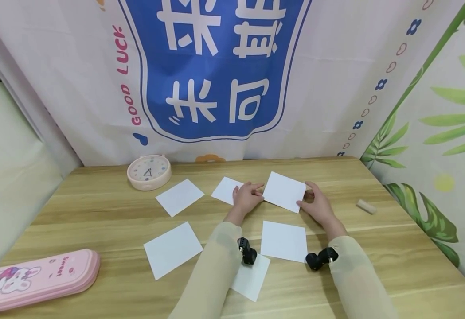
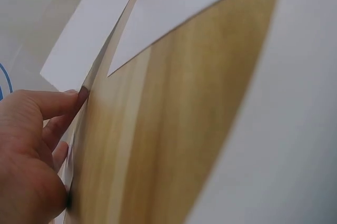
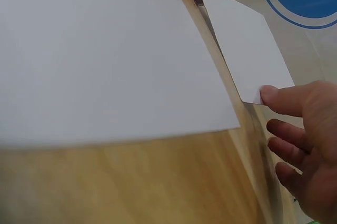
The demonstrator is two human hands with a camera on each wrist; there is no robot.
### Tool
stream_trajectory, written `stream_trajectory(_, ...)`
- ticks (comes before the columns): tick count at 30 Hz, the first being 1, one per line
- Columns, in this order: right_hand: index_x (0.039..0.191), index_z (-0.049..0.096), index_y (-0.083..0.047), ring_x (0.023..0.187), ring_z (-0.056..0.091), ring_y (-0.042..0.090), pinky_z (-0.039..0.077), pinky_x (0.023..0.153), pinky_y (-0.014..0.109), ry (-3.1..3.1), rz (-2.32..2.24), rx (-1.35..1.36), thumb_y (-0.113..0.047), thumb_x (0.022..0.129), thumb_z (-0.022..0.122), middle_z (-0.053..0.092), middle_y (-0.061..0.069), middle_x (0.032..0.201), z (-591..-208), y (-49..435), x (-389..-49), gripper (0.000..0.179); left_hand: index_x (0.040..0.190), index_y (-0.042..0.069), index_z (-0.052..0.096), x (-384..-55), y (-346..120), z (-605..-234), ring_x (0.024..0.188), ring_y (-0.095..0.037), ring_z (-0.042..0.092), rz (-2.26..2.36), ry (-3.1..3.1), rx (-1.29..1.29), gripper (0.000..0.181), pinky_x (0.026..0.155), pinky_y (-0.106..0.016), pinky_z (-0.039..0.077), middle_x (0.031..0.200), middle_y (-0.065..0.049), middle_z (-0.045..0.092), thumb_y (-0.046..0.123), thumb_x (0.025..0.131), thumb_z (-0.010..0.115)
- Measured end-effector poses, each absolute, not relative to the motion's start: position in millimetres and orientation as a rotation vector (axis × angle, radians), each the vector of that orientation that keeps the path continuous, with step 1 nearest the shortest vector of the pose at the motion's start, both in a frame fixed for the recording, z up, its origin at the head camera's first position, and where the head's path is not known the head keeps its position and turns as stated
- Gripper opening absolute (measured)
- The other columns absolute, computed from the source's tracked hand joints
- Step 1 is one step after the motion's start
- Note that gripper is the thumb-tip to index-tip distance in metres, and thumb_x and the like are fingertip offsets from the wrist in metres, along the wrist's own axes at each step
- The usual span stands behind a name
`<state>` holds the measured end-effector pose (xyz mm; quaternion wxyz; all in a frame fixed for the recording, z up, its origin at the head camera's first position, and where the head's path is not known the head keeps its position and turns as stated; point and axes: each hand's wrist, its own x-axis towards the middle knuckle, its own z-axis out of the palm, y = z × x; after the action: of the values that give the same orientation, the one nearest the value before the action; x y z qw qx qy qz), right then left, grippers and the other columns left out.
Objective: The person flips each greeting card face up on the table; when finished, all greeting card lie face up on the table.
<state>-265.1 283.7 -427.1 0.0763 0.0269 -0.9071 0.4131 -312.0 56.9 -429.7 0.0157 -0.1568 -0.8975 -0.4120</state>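
Note:
A blank white card point(image 1: 284, 192) is tilted up off the wooden table, its lower edge close to the surface. My right hand point(image 1: 318, 204) pinches its right side, the thumb point(image 3: 269, 95) on the white face and the other fingers partly behind. At the card's lower left corner, my left hand point(image 1: 247, 198) touches it with extended fingers point(image 2: 55, 103). That hand also overlaps a second white card point(image 1: 225, 188) lying flat to its left. Below the raised card lies another white card point(image 1: 284, 241), between my two forearms.
More white cards point(image 1: 180, 197) lie flat at the left, and one point(image 1: 252, 279) is partly under my left forearm. A pink clock point(image 1: 149, 172) stands at the back left. A pink pencil case point(image 1: 37, 279) lies front left, a small beige block point(image 1: 365, 206) at right.

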Motion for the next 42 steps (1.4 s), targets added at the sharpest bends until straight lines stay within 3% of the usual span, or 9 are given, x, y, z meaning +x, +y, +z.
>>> stream_trajectory(5, 0.131, 0.027, 0.000, 0.068, 0.057, 0.025, 0.048, 0.061, 0.033, -2.596, 1.393, 0.041, 0.001, 0.078, 0.059, 0.055, 0.020, 0.086, -425, 277, -265, 0.062, 0.117, 0.021, 0.056, -311, 55, -430, 0.112, -0.018, 0.042, -1.263, -2.759, -0.540, 0.042, 0.099, -0.048, 0.005, 0.071, 0.010, 0.060, 0.014, 0.075, 0.063)
stream_trajectory(9, 0.134, 0.024, -0.005, 0.060, 0.058, 0.021, 0.049, 0.053, 0.029, -2.537, 1.509, -0.008, 0.004, 0.080, 0.055, 0.053, 0.019, 0.085, -422, 272, -266, 0.063, 0.116, 0.023, 0.056, -311, 54, -431, 0.096, -0.013, 0.051, -1.255, -2.744, -0.540, 0.041, 0.098, -0.049, 0.007, 0.076, 0.010, 0.061, 0.014, 0.076, 0.061)
stream_trajectory(16, 0.134, 0.028, -0.007, 0.061, 0.059, 0.024, 0.050, 0.056, 0.030, -2.487, 1.515, -0.014, 0.003, 0.083, 0.051, 0.056, 0.022, 0.082, -414, 268, -264, 0.057, 0.117, 0.020, 0.055, -310, 56, -432, 0.095, -0.014, 0.053, -1.275, -2.718, -0.568, 0.038, 0.098, -0.049, 0.007, 0.087, 0.006, 0.063, 0.017, 0.079, 0.059)
stream_trajectory(23, 0.129, 0.036, -0.006, 0.066, 0.060, 0.032, 0.050, 0.061, 0.036, -2.411, 1.516, 0.040, -0.011, 0.088, 0.050, 0.058, 0.028, 0.091, -410, 266, -261, 0.045, 0.118, 0.020, 0.055, -309, 57, -432, 0.098, -0.014, 0.052, -1.294, -2.717, -0.555, 0.036, 0.098, -0.049, 0.006, 0.093, 0.006, 0.063, 0.028, 0.083, 0.056)
stream_trajectory(36, 0.130, 0.031, 0.004, 0.080, 0.059, 0.033, 0.048, 0.070, 0.035, -2.477, 1.468, -0.076, -0.040, 0.090, 0.038, 0.057, 0.027, 0.097, -405, 262, -260, 0.060, 0.118, 0.016, 0.054, -306, 64, -428, 0.103, -0.018, 0.050, -1.475, -2.660, -0.480, 0.043, 0.099, -0.046, 0.007, 0.096, -0.001, 0.063, 0.042, 0.083, 0.051)
stream_trajectory(42, 0.133, 0.030, -0.002, 0.096, 0.053, 0.035, 0.043, 0.080, 0.042, -2.536, 1.397, -0.056, -0.044, 0.090, 0.036, 0.052, 0.026, 0.109, -404, 260, -260, 0.060, 0.119, 0.015, 0.054, -306, 63, -428, 0.102, -0.020, 0.050, -1.516, -2.632, -0.444, 0.045, 0.100, -0.045, 0.008, 0.100, -0.002, 0.062, 0.044, 0.084, 0.048)
